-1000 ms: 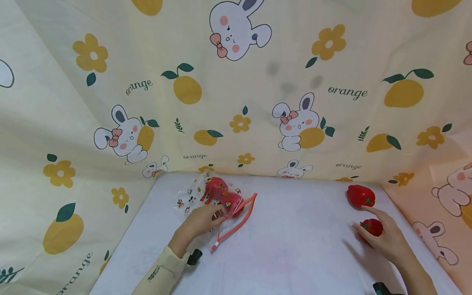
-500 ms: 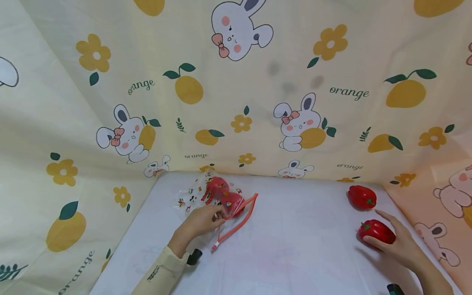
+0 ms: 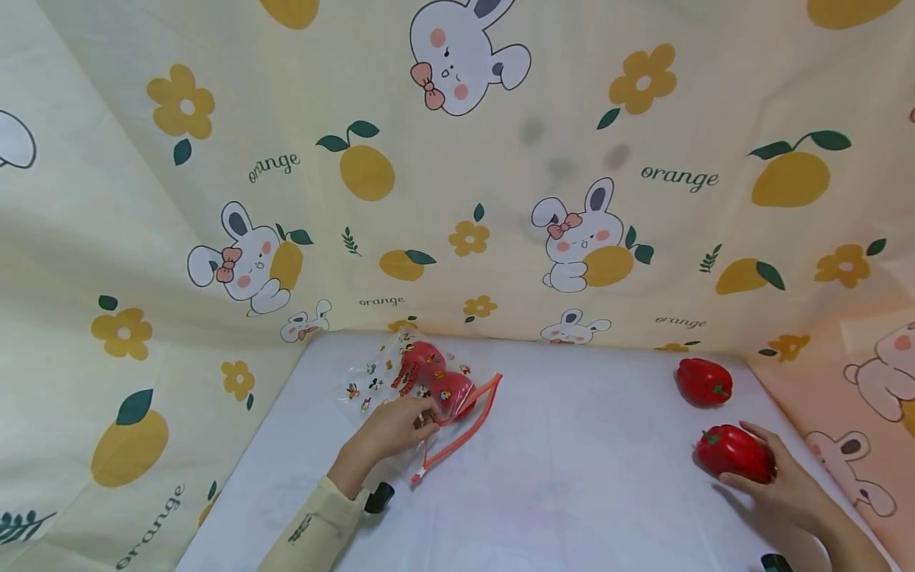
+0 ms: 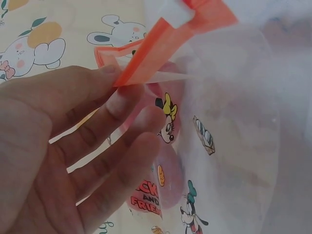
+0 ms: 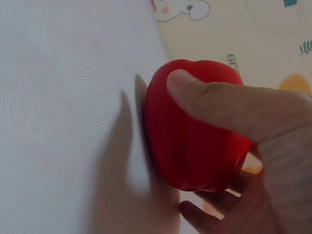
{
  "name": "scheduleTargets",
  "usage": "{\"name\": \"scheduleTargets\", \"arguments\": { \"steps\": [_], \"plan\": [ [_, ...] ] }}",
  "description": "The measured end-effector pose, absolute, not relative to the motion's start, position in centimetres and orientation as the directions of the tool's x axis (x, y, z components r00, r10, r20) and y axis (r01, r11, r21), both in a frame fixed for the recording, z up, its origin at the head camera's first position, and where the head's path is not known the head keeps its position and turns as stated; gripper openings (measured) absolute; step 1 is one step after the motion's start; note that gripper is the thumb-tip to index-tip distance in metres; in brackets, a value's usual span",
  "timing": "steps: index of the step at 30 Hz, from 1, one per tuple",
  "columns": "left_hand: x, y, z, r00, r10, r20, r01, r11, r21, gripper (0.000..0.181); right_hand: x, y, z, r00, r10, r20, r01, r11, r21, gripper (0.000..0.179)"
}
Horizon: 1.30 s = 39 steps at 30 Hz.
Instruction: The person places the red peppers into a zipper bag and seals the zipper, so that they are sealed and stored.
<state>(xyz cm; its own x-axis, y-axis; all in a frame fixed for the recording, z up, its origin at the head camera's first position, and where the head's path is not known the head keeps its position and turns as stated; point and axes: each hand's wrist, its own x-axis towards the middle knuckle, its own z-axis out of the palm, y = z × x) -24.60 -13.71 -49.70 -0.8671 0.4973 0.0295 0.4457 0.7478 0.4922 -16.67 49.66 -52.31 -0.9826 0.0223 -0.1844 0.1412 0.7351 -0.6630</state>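
Note:
At the table's left, my left hand (image 3: 400, 425) pinches the orange zip edge of a clear printed slider bag (image 4: 229, 112), its mouth spread apart. Two red rounded things (image 3: 423, 361) lie inside the bag, seen through the cartoon print. Over on the right, my right hand (image 3: 786, 481) holds a red bell pepper (image 5: 195, 136) with a green stem, thumb along one side and fingers behind it. The pepper is low over the white table, its stem turned left in the head view.
A second red bell pepper (image 3: 704, 381) lies just beyond my right hand near the table's far right corner. The white table (image 3: 572, 445) is backed by a cloth curtain (image 3: 500, 159) printed with rabbits and oranges, which also hangs along both sides.
My right hand has shifted right and closer to me round the near pepper, whose stem has swung to the left. My left hand has kept its hold on the bag's edge.

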Motion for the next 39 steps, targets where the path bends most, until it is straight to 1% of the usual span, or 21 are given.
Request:
{"name": "scheduleTargets", "arguments": {
  "steps": [3,10,17,20,25,30,39],
  "plan": [
    [-24.6,-13.6,-49.6,-0.865,0.501,0.037,0.455,0.750,0.480,0.008,-16.7,49.8,-52.5,-0.976,0.029,-0.214,0.165,0.739,-0.653,0.113],
    [-24.4,-13.5,-49.5,-0.861,0.506,0.050,0.466,0.747,0.474,0.008,-16.8,50.3,-52.4,-0.977,0.023,-0.210,0.157,0.741,-0.653,0.096],
    [-24.4,-13.4,-50.1,-0.865,0.501,0.043,0.459,0.751,0.475,0.008,-16.7,50.0,-52.3,-0.973,0.045,-0.225,0.184,0.739,-0.648,0.096],
    [-24.4,-13.3,-50.0,-0.866,0.497,0.043,0.455,0.752,0.477,0.008,-16.8,49.4,-52.0,-0.979,0.063,-0.192,0.176,0.734,-0.656,0.099],
    [-24.4,-13.2,-49.6,-0.865,0.497,0.070,0.467,0.745,0.476,0.008,-17.4,47.5,-51.4,-0.993,0.056,-0.100,0.109,0.724,-0.682,0.098],
    [-24.4,-13.1,-49.5,-0.867,0.493,0.070,0.465,0.752,0.467,0.008,-17.8,45.2,-51.2,-0.997,0.037,-0.070,0.076,0.708,-0.702,0.099],
    [-24.7,-13.0,-49.4,-0.875,0.480,0.071,0.446,0.738,0.507,0.008,-18.4,40.7,-51.0,-0.999,-0.038,0.007,-0.032,0.709,-0.704,0.091]
  ]
}}
